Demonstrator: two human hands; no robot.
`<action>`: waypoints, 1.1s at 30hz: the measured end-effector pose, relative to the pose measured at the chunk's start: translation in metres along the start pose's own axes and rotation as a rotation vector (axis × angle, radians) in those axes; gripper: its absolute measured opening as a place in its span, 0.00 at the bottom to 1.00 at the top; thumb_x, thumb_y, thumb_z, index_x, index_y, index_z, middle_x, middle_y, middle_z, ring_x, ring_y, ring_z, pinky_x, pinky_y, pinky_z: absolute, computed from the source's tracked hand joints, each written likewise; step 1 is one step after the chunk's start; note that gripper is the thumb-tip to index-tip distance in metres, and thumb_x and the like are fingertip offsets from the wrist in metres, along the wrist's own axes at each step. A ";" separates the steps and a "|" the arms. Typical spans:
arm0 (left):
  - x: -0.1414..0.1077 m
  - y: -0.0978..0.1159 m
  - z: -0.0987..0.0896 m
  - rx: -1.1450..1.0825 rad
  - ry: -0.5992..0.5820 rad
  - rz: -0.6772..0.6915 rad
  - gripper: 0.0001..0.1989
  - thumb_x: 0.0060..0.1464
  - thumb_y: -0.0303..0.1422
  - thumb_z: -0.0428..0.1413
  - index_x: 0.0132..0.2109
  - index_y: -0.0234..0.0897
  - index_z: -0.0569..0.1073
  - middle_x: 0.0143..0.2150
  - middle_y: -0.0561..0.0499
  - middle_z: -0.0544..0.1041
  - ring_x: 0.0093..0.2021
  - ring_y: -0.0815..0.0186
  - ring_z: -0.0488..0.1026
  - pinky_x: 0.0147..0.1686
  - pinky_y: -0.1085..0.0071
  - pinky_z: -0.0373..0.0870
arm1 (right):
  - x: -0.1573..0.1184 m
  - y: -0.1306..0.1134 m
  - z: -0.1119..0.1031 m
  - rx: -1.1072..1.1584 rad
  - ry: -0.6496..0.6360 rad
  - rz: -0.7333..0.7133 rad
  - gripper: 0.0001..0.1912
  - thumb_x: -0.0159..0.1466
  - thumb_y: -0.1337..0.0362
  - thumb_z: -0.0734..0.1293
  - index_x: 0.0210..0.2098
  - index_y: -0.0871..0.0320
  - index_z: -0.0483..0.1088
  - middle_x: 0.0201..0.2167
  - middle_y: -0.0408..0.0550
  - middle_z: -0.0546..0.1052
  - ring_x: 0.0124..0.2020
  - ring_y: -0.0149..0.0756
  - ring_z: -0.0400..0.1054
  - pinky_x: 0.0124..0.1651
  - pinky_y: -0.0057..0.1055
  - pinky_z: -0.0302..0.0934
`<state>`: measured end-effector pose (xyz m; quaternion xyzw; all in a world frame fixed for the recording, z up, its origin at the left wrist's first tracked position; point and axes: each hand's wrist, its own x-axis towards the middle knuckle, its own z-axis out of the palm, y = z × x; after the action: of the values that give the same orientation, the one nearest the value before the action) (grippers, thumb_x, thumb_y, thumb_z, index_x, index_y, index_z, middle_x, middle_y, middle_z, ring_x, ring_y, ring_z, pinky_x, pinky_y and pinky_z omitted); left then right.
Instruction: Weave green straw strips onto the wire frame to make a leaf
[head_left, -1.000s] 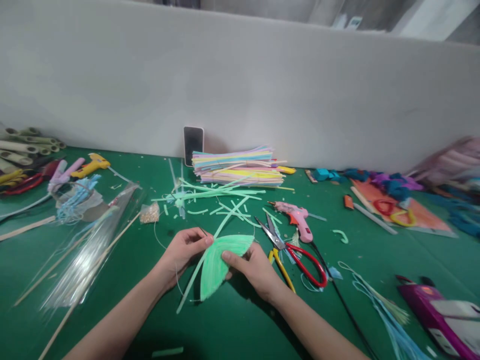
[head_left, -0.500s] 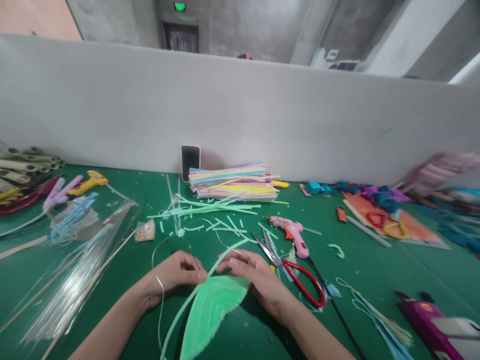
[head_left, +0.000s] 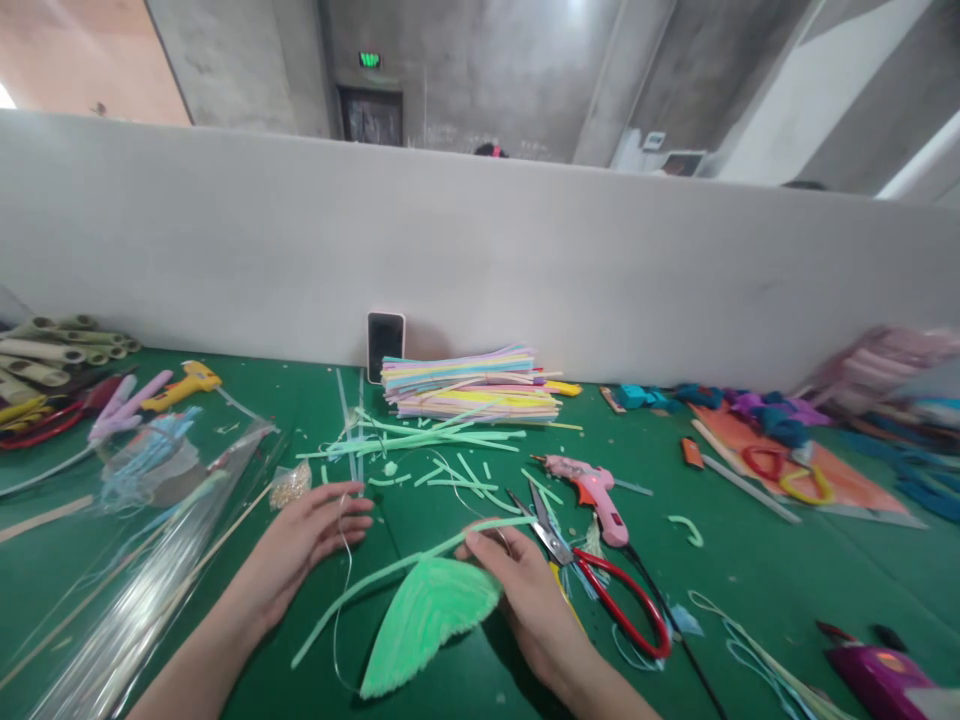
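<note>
My left hand [head_left: 319,535] is raised left of centre, its fingers stretched out and apart from the green piece. A thin, pale wire [head_left: 347,570] loops down across its fingers. My right hand [head_left: 517,590] pinches a long light-green pipe cleaner [head_left: 375,573] between thumb and fingers. That strip runs down to the left, across the tip of a green fan-shaped piece [head_left: 427,620] of rows of fuzzy pipe cleaner. The fan's right corner meets my right hand; whether the fingers grip it too is hidden.
Red-handled scissors [head_left: 622,605] lie open beside my right hand, with a pink glue gun [head_left: 592,490] behind them. Cut green pipe cleaners [head_left: 442,437] and a colourful bundle [head_left: 472,375] lie ahead. A bead packet [head_left: 291,485] and clear plastic sleeves [head_left: 150,590] are leftward.
My left hand has let go of the green pipe cleaner and moved left, its fingers spreading. The pipe cleaner's lower end has swung left and up. My right hand keeps hold.
</note>
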<state>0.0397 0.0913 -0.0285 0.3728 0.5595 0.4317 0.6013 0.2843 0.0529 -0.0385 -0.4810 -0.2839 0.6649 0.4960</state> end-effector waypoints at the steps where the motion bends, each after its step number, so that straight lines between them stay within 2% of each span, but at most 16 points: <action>1: 0.002 0.000 -0.002 0.082 0.148 0.135 0.22 0.55 0.40 0.60 0.53 0.36 0.69 0.49 0.41 0.77 0.43 0.59 0.76 0.45 0.61 0.73 | 0.001 0.002 0.001 -0.031 0.011 -0.017 0.18 0.52 0.53 0.77 0.32 0.60 0.75 0.28 0.44 0.78 0.30 0.31 0.68 0.34 0.25 0.61; 3: 0.001 0.000 0.000 0.356 0.350 0.407 0.20 0.55 0.42 0.58 0.53 0.39 0.69 0.49 0.43 0.75 0.47 0.55 0.73 0.47 0.57 0.71 | 0.001 0.006 0.002 -0.108 0.012 -0.028 0.19 0.53 0.51 0.76 0.31 0.61 0.74 0.28 0.44 0.77 0.30 0.31 0.68 0.33 0.25 0.60; 4: -0.001 -0.001 0.003 0.525 0.359 0.512 0.18 0.55 0.42 0.57 0.50 0.40 0.71 0.49 0.44 0.75 0.49 0.53 0.71 0.49 0.55 0.68 | 0.000 0.008 0.002 -0.158 0.013 -0.012 0.20 0.53 0.49 0.74 0.31 0.61 0.74 0.29 0.45 0.77 0.30 0.31 0.68 0.32 0.25 0.60; 5: -0.005 -0.002 0.007 0.706 0.287 0.575 0.14 0.55 0.42 0.57 0.46 0.41 0.74 0.47 0.45 0.76 0.50 0.52 0.70 0.52 0.53 0.65 | -0.002 0.009 0.000 -0.219 0.018 0.019 0.21 0.54 0.47 0.73 0.31 0.60 0.74 0.30 0.46 0.78 0.30 0.32 0.69 0.31 0.25 0.60; 7: -0.016 -0.005 0.016 0.919 0.032 0.599 0.09 0.56 0.40 0.56 0.36 0.42 0.77 0.42 0.47 0.77 0.49 0.52 0.70 0.52 0.53 0.64 | -0.008 0.007 -0.007 -0.374 -0.012 0.126 0.24 0.55 0.43 0.70 0.33 0.60 0.73 0.30 0.48 0.78 0.30 0.35 0.71 0.29 0.27 0.61; 8: -0.021 -0.006 0.021 0.976 -0.080 0.568 0.07 0.57 0.38 0.56 0.37 0.43 0.78 0.41 0.47 0.77 0.48 0.53 0.70 0.50 0.54 0.65 | -0.012 0.003 -0.013 -0.461 -0.053 0.181 0.24 0.56 0.42 0.69 0.33 0.59 0.73 0.29 0.48 0.78 0.29 0.37 0.72 0.28 0.28 0.62; 10: -0.030 -0.011 0.027 1.062 -0.203 0.516 0.05 0.56 0.35 0.57 0.38 0.43 0.77 0.40 0.48 0.77 0.47 0.54 0.70 0.48 0.57 0.66 | -0.022 -0.009 -0.023 -0.699 -0.194 0.239 0.22 0.58 0.43 0.67 0.28 0.58 0.71 0.21 0.46 0.76 0.22 0.36 0.71 0.25 0.29 0.60; 11: -0.033 -0.013 0.028 1.091 -0.234 0.507 0.05 0.56 0.34 0.56 0.39 0.43 0.77 0.40 0.48 0.77 0.46 0.55 0.70 0.47 0.58 0.67 | -0.026 -0.016 -0.026 -0.842 -0.212 0.178 0.20 0.60 0.47 0.68 0.25 0.57 0.71 0.19 0.45 0.75 0.20 0.35 0.69 0.24 0.29 0.57; 13: -0.035 -0.016 0.028 1.142 -0.251 0.521 0.06 0.59 0.33 0.54 0.39 0.42 0.76 0.39 0.48 0.77 0.44 0.56 0.70 0.45 0.61 0.66 | -0.032 -0.028 -0.027 -1.131 -0.178 -0.037 0.17 0.62 0.54 0.67 0.21 0.56 0.71 0.17 0.45 0.73 0.19 0.34 0.67 0.23 0.29 0.53; 15: -0.033 -0.018 0.027 1.189 -0.240 0.557 0.09 0.61 0.33 0.51 0.36 0.41 0.75 0.37 0.48 0.77 0.42 0.57 0.70 0.43 0.62 0.66 | -0.031 -0.033 -0.019 -1.250 -0.148 -0.296 0.13 0.64 0.59 0.65 0.25 0.55 0.72 0.23 0.45 0.77 0.25 0.36 0.69 0.27 0.30 0.55; 18: -0.030 -0.018 0.027 1.274 -0.246 0.583 0.08 0.61 0.32 0.51 0.35 0.40 0.74 0.36 0.48 0.76 0.43 0.56 0.69 0.43 0.61 0.65 | -0.017 -0.019 0.001 -1.286 -0.207 -0.678 0.05 0.65 0.66 0.65 0.35 0.53 0.74 0.33 0.44 0.78 0.37 0.38 0.70 0.38 0.32 0.59; 20: -0.029 -0.018 0.028 1.324 -0.265 0.582 0.08 0.61 0.30 0.51 0.36 0.39 0.74 0.37 0.48 0.75 0.44 0.55 0.69 0.42 0.60 0.65 | -0.005 -0.003 0.011 -1.397 -0.283 -0.850 0.05 0.64 0.67 0.67 0.40 0.53 0.73 0.37 0.45 0.78 0.41 0.40 0.67 0.42 0.34 0.59; 23: -0.030 -0.021 0.031 1.347 -0.266 0.601 0.10 0.63 0.29 0.49 0.36 0.38 0.74 0.38 0.47 0.74 0.43 0.55 0.70 0.42 0.59 0.66 | 0.011 0.016 0.016 -1.543 -0.322 -0.960 0.01 0.63 0.66 0.68 0.34 0.55 0.72 0.36 0.44 0.77 0.39 0.40 0.65 0.40 0.35 0.56; 25: -0.030 -0.023 0.032 1.315 -0.253 0.635 0.11 0.63 0.29 0.48 0.36 0.38 0.74 0.37 0.47 0.74 0.43 0.55 0.70 0.42 0.59 0.66 | 0.016 0.022 0.014 -1.587 -0.301 -0.972 0.03 0.64 0.67 0.68 0.32 0.56 0.70 0.34 0.44 0.76 0.38 0.39 0.64 0.38 0.35 0.54; 28: -0.031 -0.027 0.031 1.231 -0.218 0.722 0.10 0.62 0.29 0.50 0.35 0.40 0.75 0.35 0.49 0.74 0.41 0.57 0.70 0.41 0.61 0.67 | 0.017 0.021 0.009 -1.641 -0.269 -0.967 0.03 0.63 0.68 0.68 0.34 0.56 0.69 0.34 0.44 0.75 0.37 0.39 0.63 0.37 0.35 0.52; 33: -0.030 -0.028 0.032 1.173 -0.200 0.839 0.10 0.60 0.28 0.51 0.33 0.41 0.75 0.33 0.50 0.75 0.41 0.58 0.71 0.44 0.62 0.69 | 0.017 0.020 0.003 -1.747 -0.303 -1.030 0.04 0.61 0.70 0.69 0.32 0.57 0.68 0.32 0.44 0.74 0.35 0.39 0.62 0.37 0.35 0.50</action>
<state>0.0745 0.0547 -0.0409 0.8546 0.4512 0.2187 0.1349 0.2724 0.0621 -0.0607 -0.4048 -0.9008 -0.0141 0.1567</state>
